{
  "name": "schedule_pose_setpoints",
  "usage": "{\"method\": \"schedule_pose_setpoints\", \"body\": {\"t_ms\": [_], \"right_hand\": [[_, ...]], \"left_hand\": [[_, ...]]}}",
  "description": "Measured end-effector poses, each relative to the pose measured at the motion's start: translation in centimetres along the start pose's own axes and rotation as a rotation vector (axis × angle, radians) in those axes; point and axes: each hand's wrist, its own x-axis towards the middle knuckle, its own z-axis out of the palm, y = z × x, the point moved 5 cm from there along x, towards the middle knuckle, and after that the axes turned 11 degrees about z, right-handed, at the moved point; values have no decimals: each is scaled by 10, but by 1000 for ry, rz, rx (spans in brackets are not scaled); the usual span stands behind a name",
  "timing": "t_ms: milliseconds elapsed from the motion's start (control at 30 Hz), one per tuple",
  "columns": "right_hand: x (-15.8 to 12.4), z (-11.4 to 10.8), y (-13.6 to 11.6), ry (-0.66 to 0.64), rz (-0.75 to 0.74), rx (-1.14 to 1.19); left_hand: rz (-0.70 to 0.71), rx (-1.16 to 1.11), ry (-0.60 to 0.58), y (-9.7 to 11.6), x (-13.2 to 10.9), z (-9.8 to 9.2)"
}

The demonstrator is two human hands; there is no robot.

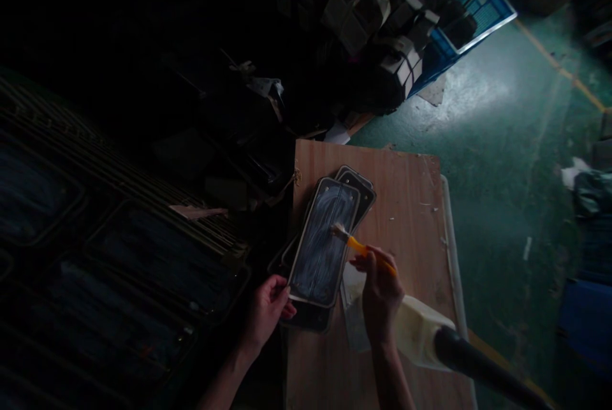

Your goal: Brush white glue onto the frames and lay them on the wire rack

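My right hand [381,289] is closed around the yellow handle of a paintbrush [356,245]. The bristles touch a dark rectangular panel [321,250] with rounded corners and pale, streaky brush marks over its face. Thumb and fingers of my left hand [270,308] pinch the panel's lower left corner. More dark panels [364,196] lie beneath it, their ends sticking out at several angles. Close to my right wrist stands a pale plastic container [423,331], with a dark tube-like part [459,349] at its near end.
The panels rest on a wooden board [396,187]. At left, similar streaked panels [157,250] lie in rows in deep shadow. Bundled blocks [401,65] and a blue crate [482,37] stand at the back. Green floor [507,174] runs along the right.
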Motion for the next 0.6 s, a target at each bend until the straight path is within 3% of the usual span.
{"method": "schedule_pose_setpoints", "body": {"t_ms": [167, 267, 433, 533, 600], "right_hand": [[34, 3, -16, 69, -189, -93], [30, 9, -7, 54, -256, -276], [-44, 1, 9, -96, -246, -386], [-88, -17, 12, -176, -153, -392], [-105, -34, 12, -135, -84, -363]], "left_hand": [[-4, 25, -29, 0, 2, -2], [-27, 7, -34, 3, 0, 0], [-66, -51, -64, 9, -3, 6], [-101, -95, -106, 16, -7, 8], [-120, -131, -154, 24, -11, 10]]}}
